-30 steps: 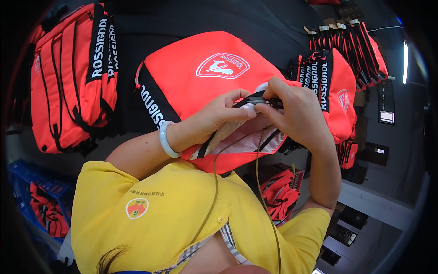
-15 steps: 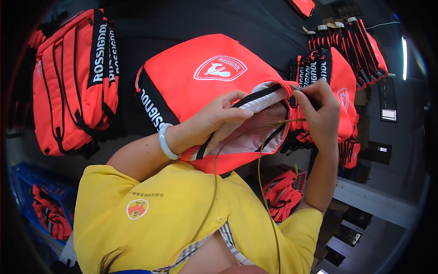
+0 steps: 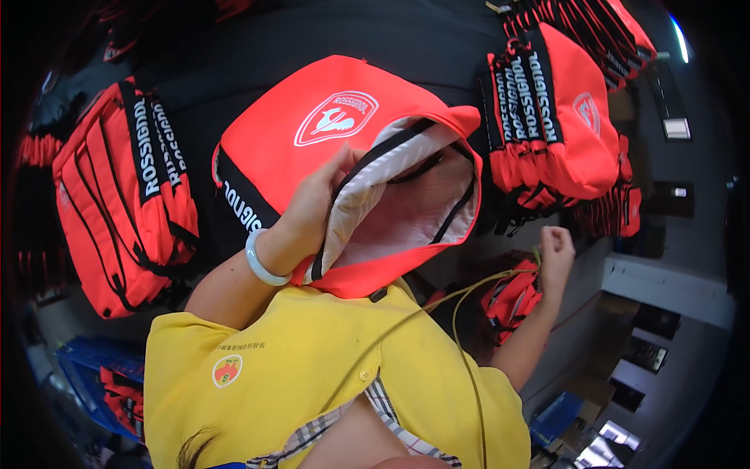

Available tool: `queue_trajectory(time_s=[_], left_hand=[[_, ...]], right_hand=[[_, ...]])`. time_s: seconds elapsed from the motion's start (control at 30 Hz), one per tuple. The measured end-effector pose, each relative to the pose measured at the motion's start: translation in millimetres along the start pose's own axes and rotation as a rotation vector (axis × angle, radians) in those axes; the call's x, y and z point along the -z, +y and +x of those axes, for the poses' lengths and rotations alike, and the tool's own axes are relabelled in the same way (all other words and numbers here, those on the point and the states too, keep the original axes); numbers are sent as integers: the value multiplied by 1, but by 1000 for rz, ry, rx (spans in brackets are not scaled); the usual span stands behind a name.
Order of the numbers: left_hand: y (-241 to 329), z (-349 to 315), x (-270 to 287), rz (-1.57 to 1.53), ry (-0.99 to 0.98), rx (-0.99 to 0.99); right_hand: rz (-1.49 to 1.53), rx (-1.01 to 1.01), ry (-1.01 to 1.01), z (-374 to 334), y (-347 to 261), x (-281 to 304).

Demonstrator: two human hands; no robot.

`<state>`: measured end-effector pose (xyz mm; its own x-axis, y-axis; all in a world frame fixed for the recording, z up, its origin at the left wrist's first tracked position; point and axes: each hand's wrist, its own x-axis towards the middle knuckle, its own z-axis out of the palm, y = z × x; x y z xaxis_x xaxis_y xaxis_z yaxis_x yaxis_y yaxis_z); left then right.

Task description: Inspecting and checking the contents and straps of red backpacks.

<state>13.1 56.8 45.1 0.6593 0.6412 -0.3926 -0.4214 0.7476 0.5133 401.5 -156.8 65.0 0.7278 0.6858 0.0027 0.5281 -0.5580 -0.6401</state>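
Note:
A red-orange backpack (image 3: pixel 269 129) with a white crest and black side panel lies in front of me. Its mouth gapes toward me, showing pale lining (image 3: pixel 406 199) and black binding. My left hand (image 3: pixel 308 207), a pale bangle on its wrist, grips the rim of the mouth; some fingertips are hidden. Off to the right of the bag and apart from it, my right hand (image 3: pixel 556 254) is raised with curled fingers. A thin brownish cord (image 3: pixel 469 285) hanging from my neck runs taut to that hand. Whatever the fingers hold is too small to make out.
Finished-looking red and black backpacks (image 3: pixel 117 203) stand stacked at left, and more backpacks (image 3: pixel 574 117) stand in a row at right. A blue crate (image 3: pixel 90 375) with red pieces is at lower left. Red pieces (image 3: pixel 508 301) lie below my right hand. Dark cloth (image 3: pixel 273 39) covers the table.
My right hand has left the bag's rim and moved right and down, drawing the cord along. My left hand has shifted along the rim, and the mouth stands wider. The view has shifted.

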Motion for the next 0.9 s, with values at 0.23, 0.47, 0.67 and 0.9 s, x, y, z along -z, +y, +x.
queue_trajectory(time_s=[0.23, 0.47, 0.67, 0.9], left_hand=[[-2, 7, -17, 59, 3, 19], [23, -14, -21, 771, -429, 6], [58, -42, -9, 1530, -464, 305], [49, -29, 8, 1972, 149, -653]], right_hand=[[53, 82, -56, -23, 0, -58], [58, 930, -156, 11, -142, -95], [18, 922, -895, 37, -169, -110], [-128, 1143, -721, 30, -177, -153]])
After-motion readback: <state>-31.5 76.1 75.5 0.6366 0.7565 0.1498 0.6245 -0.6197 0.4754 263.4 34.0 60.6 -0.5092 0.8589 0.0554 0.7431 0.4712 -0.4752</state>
